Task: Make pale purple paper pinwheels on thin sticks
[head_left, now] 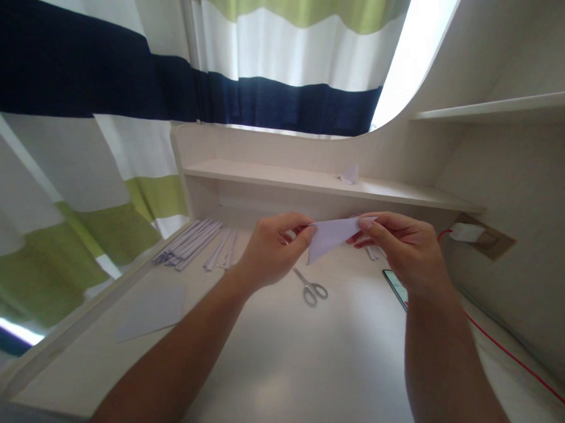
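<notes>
Above the white desk [290,362] I hold a folded piece of white paper [330,235], roughly a triangle with its point hanging down. My left hand [272,250] pinches its left corner between thumb and fingers. My right hand [405,246] pinches its right upper edge, fingers closed along the fold. Both hands are raised clear of the desk top. A pair of scissors [310,289] lies on the desk just below the paper, blades pointing away from me.
Several rolled or folded paper strips [194,242] lie at the desk's back left, a flat sheet [150,310] at the left. A phone [396,286] and a red cable [508,357] lie on the right. A small paper piece [349,175] sits on the shelf [309,183].
</notes>
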The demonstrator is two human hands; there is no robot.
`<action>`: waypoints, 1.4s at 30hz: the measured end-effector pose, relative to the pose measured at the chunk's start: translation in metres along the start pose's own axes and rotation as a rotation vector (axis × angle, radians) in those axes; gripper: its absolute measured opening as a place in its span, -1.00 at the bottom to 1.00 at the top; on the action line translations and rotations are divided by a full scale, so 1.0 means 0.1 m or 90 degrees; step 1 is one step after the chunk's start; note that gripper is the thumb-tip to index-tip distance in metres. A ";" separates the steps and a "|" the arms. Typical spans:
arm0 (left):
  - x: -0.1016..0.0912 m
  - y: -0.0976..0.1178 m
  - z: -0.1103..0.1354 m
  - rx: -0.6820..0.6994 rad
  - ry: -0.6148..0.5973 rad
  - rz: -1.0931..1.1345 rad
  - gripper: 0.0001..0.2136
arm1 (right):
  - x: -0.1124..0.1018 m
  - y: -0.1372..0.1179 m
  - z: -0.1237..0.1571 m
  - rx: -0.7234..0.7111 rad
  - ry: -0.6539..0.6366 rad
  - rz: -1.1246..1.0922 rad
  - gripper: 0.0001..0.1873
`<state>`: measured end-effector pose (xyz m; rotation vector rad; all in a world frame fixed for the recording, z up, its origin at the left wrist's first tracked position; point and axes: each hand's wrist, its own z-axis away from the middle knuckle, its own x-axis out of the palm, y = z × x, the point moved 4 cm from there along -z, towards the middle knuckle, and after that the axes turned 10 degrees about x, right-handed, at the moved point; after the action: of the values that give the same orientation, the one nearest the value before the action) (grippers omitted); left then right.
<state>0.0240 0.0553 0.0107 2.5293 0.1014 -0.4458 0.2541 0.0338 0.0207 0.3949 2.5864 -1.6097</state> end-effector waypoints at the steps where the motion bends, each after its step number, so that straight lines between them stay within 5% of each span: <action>1: 0.00 0.00 0.00 0.008 0.010 -0.010 -0.81 | -0.01 0.00 0.00 -0.003 0.004 0.002 -0.81; 10: -0.02 0.02 0.01 0.064 0.007 -0.050 -0.85 | -0.07 0.04 -0.01 -0.012 0.062 -0.001 -0.89; 16: 0.03 0.01 -0.01 -0.009 -0.038 0.006 -0.85 | -0.01 0.08 -0.05 0.002 0.074 -0.053 -0.85; 24: 0.02 -0.12 -0.01 -0.101 0.049 0.118 -0.83 | 0.47 0.25 -0.02 0.172 -0.244 -0.085 -0.66; 42: 0.05 -0.24 0.00 -0.153 0.088 0.192 -0.81 | 0.53 0.32 -0.03 0.202 -0.249 -0.186 -0.74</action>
<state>0.0247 0.0751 -0.0029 2.2852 -0.1644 -0.1295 0.2115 0.0595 -0.0154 -0.2773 2.1746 -1.9598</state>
